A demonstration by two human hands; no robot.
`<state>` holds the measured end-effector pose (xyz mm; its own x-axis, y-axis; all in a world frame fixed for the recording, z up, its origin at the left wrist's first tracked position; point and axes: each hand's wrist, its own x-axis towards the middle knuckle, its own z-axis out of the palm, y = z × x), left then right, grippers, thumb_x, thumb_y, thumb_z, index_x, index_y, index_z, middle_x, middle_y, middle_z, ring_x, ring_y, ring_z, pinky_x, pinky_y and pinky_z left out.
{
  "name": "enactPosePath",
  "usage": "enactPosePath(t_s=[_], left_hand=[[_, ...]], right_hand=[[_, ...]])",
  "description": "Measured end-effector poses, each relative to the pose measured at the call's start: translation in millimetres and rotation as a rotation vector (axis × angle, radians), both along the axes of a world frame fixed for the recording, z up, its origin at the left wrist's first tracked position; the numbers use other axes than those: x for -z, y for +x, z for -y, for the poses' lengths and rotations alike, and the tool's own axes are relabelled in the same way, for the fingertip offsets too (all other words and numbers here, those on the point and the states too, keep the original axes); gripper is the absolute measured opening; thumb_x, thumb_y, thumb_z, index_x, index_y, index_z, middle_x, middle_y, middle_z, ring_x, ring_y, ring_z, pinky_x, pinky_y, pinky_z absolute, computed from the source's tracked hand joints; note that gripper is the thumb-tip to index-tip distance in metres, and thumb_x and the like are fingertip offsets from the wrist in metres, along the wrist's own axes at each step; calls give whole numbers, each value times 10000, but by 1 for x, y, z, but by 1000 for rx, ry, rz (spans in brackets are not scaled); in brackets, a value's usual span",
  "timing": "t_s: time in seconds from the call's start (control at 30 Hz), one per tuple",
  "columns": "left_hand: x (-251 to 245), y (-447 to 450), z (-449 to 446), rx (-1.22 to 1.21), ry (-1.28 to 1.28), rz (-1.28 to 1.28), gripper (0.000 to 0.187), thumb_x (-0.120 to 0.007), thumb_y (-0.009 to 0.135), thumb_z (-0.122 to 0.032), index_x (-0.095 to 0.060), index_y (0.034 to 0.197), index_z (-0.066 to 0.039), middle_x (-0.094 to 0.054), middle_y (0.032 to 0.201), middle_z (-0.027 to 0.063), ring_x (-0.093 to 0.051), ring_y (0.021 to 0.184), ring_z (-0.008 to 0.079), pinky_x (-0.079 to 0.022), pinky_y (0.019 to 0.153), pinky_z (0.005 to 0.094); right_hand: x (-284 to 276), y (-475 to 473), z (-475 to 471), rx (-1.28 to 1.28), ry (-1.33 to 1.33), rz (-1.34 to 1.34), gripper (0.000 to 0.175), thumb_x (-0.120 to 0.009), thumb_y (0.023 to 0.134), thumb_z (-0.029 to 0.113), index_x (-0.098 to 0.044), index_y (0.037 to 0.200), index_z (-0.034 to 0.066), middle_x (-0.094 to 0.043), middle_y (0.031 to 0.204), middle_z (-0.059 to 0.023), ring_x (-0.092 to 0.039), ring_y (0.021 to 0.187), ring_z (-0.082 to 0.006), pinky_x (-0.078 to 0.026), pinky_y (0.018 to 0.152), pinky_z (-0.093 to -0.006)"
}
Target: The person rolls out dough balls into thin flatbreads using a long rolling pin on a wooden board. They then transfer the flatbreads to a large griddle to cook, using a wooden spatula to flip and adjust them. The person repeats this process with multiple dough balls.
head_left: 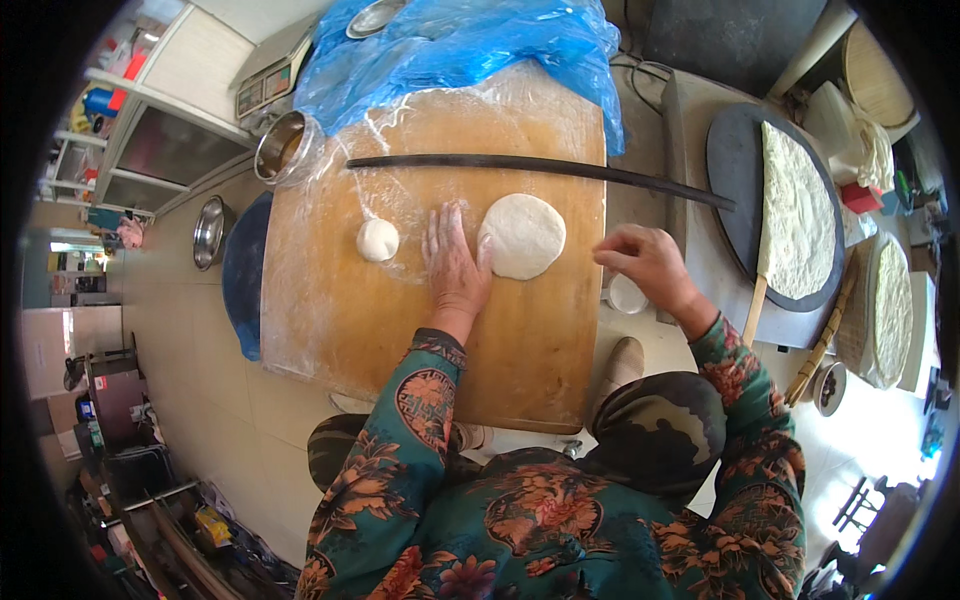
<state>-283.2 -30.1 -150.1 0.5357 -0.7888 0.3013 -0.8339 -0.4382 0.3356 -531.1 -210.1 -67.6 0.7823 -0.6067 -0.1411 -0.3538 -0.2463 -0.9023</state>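
My left hand (456,266) lies flat on the floured wooden board (360,315), its thumb at the left edge of a flattened round of dough (523,236). To the left of that hand sits a small dough ball (377,240). Past the board's right edge, my right hand (649,262) hangs with its fingertips drawn together. Whether anything is pinched in them cannot be seen. Just below it is a white cup (627,294), partly covered by the hand. A long dark rolling rod (480,161) lies beyond the dough, reaching rightward over the board's edge.
On the right, a large folded flatbread (801,214) rests on a round black griddle (731,172), with a wooden stick (754,311) at its edge. Blue plastic sheeting (465,52) covers the board's far end. A metal pot (283,150) stands at the far left corner.
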Motion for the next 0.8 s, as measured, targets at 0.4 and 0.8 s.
enactPosePath(t_s=[0.4,0.8], left_hand=[[9,-1,-1,-23,-180,-172,659,-592,966,-231,-332,1524,4,-365,1574,237,-310,1475,413,-217,1223,519],[-43,150,-74,238,269,107,543,-679,911,-353,-553,1386,-122,-520,1428,157,-475,1321,411,-399,1118,501]], right_hand=[[-12,95,2,-298,-301,33,411,-710,921,250,-676,1310,122,-723,1175,-181,-696,1080,-331,-554,912,-393],[50,85,-22,-468,-798,-109,1118,-781,717,649,-324,1591,124,-168,1649,-288,-198,1529,-453,-190,1250,-514]])
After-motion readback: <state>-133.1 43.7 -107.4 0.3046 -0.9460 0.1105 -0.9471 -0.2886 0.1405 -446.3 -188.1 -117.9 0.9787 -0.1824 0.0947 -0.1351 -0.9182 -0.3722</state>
